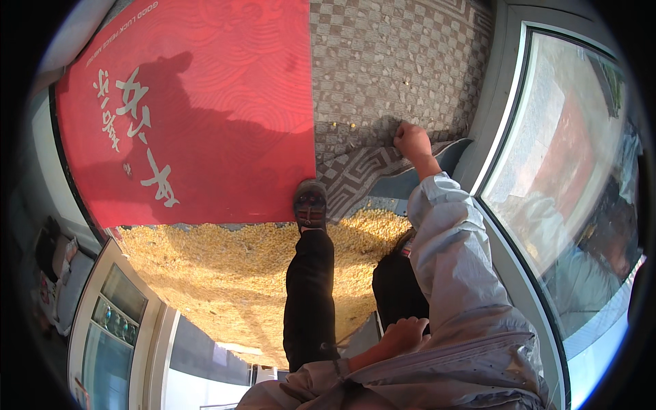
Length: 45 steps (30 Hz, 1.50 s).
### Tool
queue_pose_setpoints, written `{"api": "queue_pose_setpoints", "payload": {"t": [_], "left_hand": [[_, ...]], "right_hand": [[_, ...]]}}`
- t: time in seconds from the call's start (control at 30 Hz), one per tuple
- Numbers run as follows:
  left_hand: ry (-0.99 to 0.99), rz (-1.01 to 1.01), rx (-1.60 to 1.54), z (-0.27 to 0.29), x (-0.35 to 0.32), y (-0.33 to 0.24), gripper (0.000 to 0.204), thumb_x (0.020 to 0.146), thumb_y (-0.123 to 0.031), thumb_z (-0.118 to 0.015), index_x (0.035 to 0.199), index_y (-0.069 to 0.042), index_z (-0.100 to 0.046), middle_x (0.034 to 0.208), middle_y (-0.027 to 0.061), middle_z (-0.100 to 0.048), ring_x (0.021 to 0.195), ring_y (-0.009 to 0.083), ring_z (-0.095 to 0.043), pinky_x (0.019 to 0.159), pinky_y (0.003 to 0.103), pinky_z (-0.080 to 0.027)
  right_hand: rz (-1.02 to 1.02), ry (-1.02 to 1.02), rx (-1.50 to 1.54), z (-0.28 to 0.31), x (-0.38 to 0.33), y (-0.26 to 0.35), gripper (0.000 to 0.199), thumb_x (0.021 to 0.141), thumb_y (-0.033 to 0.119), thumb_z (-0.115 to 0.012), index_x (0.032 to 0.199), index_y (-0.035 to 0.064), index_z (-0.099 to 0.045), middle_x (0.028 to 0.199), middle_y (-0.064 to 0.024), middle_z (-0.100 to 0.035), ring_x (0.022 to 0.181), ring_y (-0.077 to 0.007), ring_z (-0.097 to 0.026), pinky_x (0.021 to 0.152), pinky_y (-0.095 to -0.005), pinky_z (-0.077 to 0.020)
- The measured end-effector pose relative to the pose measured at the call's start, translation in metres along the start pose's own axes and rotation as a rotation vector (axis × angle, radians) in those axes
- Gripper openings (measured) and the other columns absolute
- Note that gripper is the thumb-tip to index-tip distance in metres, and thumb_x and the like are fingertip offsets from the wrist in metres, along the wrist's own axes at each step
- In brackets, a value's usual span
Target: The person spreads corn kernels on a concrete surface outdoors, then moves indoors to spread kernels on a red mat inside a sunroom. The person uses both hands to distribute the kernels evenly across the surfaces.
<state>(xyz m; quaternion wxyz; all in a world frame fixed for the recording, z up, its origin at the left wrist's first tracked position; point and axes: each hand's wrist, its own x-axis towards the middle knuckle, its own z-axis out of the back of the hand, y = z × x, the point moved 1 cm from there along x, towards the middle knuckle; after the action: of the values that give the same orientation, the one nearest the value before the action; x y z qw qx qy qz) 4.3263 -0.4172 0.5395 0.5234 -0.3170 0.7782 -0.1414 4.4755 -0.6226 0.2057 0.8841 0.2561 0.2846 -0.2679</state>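
My right hand (413,141) reaches far forward and down to a brown patterned mat (389,61). Its fingers are curled closed at the mat's surface, close to the folded, lifted edge (369,166); what they hold, if anything, is hidden. A few yellow kernels (352,126) lie on the mat to the left of this hand. Closer in, my left hand (403,336) lies across my body against my dark trouser leg, under the right sleeve. Its fingers are bent and partly hidden, so I cannot make out anything inside them.
A red mat (239,89) with pale lettering lies at the left. Yellow kernels (205,263) cover the floor nearer me. My shoe (311,203) stands where mats and kernels meet. A glass door (553,164) borders the right side; another framed door (113,324) is at lower left.
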Motion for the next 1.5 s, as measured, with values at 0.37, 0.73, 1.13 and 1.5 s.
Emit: {"api": "queue_pose_setpoints", "payload": {"t": [0.37, 0.73, 1.13, 1.5], "left_hand": [[-0.025, -0.029, -0.029, -0.015, 0.008, 0.006, 0.04, 0.084, -0.035, -0.056, 0.112, -0.006, -0.054, 0.1, 0.0158, -0.058, 0.093, 0.0346, -0.06, 0.073, 0.051, -0.049], [-0.011, -0.009, -0.014, -0.002, 0.0, 0.008, 0.033, 0.085, -0.03, -0.052, 0.103, -0.003, -0.056, 0.095, 0.0157, -0.058, 0.092, 0.0341, -0.06, 0.072, 0.05, -0.049], [-0.018, -0.017, -0.03, -0.004, -0.003, 0.011, 0.034, 0.086, -0.031, -0.05, 0.106, -0.003, -0.054, 0.096, 0.0154, -0.058, 0.093, 0.0335, -0.059, 0.074, 0.049, -0.049], [-0.018, -0.049, -0.04, -0.002, 0.0, -0.003, 0.038, 0.087, -0.033, -0.049, 0.112, -0.005, -0.053, 0.1, 0.0151, -0.058, 0.093, 0.0332, -0.059, 0.075, 0.048, -0.049]], "right_hand": [[0.379, 0.274, 0.255, -0.01, -0.051, 0.09, 0.027, 0.07, 0.02, -0.072, 0.088, 0.0068, -0.057, 0.085, -0.0139, -0.061, 0.08, -0.0338, -0.06, 0.07, -0.0413, -0.0479], [0.276, 0.074, -0.074, -0.041, 0.029, 0.106, 0.012, 0.073, 0.014, -0.063, 0.082, 0.0072, -0.058, 0.086, -0.0135, -0.062, 0.082, -0.033, -0.061, 0.071, -0.0433, -0.0489], [0.354, 0.125, -0.129, -0.049, 0.033, 0.137, 0.016, 0.075, 0.016, -0.056, 0.087, 0.0053, -0.056, 0.088, -0.0163, -0.062, 0.085, -0.0347, -0.061, 0.073, -0.0446, -0.0491], [0.302, 0.382, 0.161, 0.008, -0.027, 0.097, 0.035, 0.072, 0.028, -0.071, 0.093, 0.0035, -0.057, 0.083, -0.014, -0.062, 0.082, -0.0313, -0.061, 0.071, -0.0391, -0.0486]]}}
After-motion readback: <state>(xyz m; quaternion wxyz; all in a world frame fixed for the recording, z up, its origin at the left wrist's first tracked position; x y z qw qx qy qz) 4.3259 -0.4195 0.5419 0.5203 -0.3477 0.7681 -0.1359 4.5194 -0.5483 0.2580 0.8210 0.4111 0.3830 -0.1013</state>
